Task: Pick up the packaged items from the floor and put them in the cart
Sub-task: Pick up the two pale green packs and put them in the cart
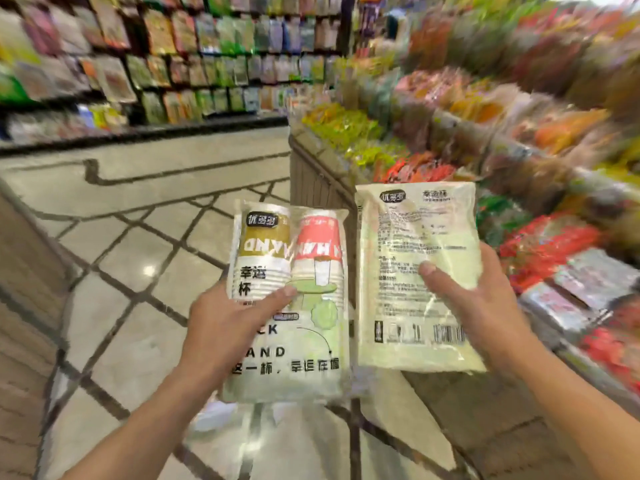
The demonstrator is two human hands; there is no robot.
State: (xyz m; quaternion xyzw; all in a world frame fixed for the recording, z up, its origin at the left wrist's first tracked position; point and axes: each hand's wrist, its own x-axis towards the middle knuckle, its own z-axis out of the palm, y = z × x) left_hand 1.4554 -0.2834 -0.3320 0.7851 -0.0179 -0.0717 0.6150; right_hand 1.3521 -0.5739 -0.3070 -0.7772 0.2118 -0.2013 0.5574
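I hold two pale green plastic packs of paper cups up in front of me. My left hand (228,323) grips the left pack (304,344), which shows its front with gold and red cups and black lettering. My right hand (474,299) grips the right pack (412,306), which shows its back with small print and a barcode. Both packs are upright, side by side and a little apart, above the floor. No cart is in view.
A low wooden display bin (318,174) full of colourful snack bags runs along the right. Shelves of hanging packets (207,64) line the far wall. The tiled floor (138,258) spreads to the left, with a wooden unit (24,271) at the left edge.
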